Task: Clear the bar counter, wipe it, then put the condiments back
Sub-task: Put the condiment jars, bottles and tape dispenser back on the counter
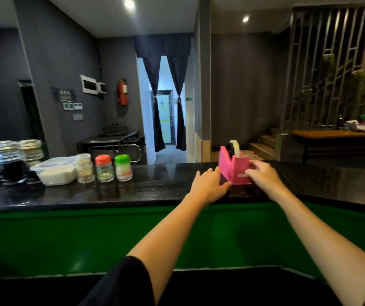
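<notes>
Pink plastic fills the gap between both hands: a tape dispenser [235, 170] stands upright on the counter [155, 188], near its front edge and right of centre. The right hand [263, 175] curls its fingers round the dispenser's right end and grips it. The left hand [210, 184] lies flatter, with fairly straight fingers pressed against the lower left side. The frame is blurred there, so whether its thumb hooks underneath is hard to say. Taking it from both sides is probably meant to steady a heavy-based object for lifting off, which fits the clearing step. The roll of tape [234, 146] rises behind the pink body. Well apart to the left, the condiments stand in a row towards the back of the dark stone: a green-capped jar [123, 167], just beside it an orange-capped jar [104, 168], then a clear jar [84, 168] and a plastic box [55, 171] of something white. Stacked glass dishes [16, 151] stand at the far left. None of these has been moved off yet, so wiping looks some way off.
</notes>
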